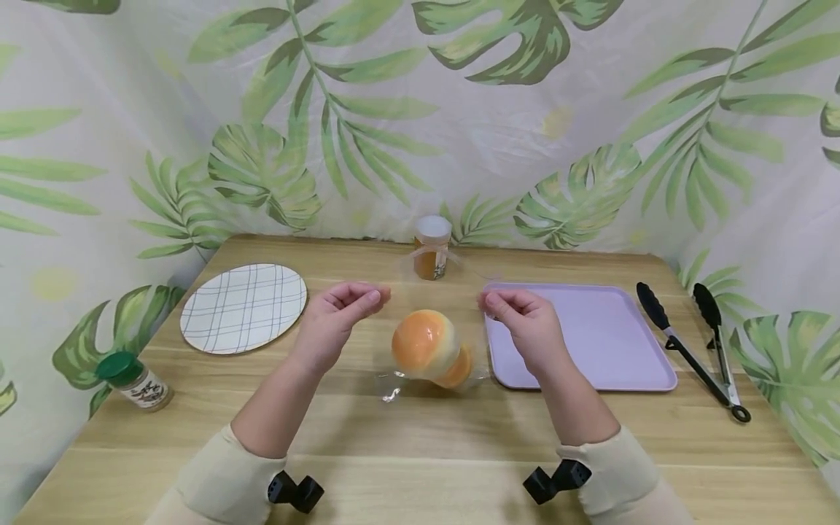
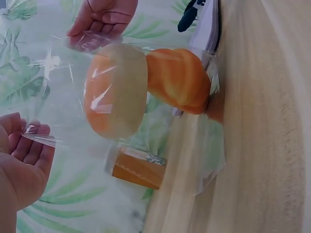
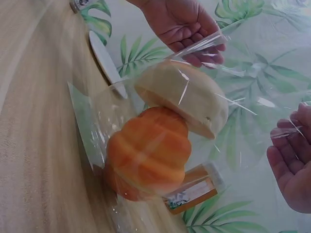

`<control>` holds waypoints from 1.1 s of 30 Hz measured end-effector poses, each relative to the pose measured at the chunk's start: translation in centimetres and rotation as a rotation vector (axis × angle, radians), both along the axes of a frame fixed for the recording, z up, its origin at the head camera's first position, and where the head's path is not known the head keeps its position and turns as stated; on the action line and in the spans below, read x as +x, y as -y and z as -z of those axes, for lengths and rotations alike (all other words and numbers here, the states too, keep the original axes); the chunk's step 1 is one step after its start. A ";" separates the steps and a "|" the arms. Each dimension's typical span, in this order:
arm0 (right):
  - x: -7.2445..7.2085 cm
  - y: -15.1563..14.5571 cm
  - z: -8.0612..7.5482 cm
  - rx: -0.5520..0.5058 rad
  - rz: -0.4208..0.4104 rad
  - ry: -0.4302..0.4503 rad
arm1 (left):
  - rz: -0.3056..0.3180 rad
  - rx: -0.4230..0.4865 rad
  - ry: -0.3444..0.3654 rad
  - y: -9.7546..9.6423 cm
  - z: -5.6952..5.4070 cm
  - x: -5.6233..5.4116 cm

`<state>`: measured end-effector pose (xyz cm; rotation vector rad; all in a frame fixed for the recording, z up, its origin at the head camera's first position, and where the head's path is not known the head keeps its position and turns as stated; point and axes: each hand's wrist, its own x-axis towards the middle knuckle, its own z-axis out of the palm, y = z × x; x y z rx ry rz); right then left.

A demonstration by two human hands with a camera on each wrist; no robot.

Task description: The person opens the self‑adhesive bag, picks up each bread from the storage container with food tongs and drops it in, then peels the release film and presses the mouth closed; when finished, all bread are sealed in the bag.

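A clear plastic bag [image 3: 99, 114] hangs upright between my hands, its bottom at or close to the tabletop. Inside are two breads: a rounded bun [image 1: 423, 343], glossy orange-brown on top and pale at the side, and a ridged, twisted orange-brown bread roll [image 3: 150, 150] lower down, against the bun. My left hand [image 1: 335, 317] pinches one upper corner of the bag between thumb and fingers. The opposite corner is pinched by my right hand [image 1: 528, 324]. In the left wrist view, the film [image 2: 56, 97] stretches taut from hand to hand.
A checked plate [image 1: 244, 310] lies at left, near a green-capped seasoning jar [image 1: 138, 383]. Behind the bag stands an orange-brown cup with a white top [image 1: 431, 248]. On the right are a lilac tray [image 1: 593, 328] and black-tipped tongs [image 1: 698, 368]. A leaf-patterned curtain [image 1: 485, 146] encloses the table.
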<state>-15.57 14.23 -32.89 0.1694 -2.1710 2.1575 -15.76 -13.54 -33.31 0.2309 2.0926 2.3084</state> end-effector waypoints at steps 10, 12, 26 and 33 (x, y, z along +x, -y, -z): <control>-0.3 -0.1 1.9 -0.174 0.033 0.093 | -0.048 0.232 0.073 -0.3 1.7 -0.2; -0.4 0.0 2.2 -0.193 0.047 0.122 | -0.064 0.255 0.096 -0.4 2.0 -0.3; 0.0 0.8 2.5 -0.159 0.194 0.177 | -0.227 0.323 0.042 -2.0 2.4 -0.1; -0.1 0.5 1.9 -0.035 0.264 0.060 | -0.224 0.416 0.030 -2.8 1.9 -0.1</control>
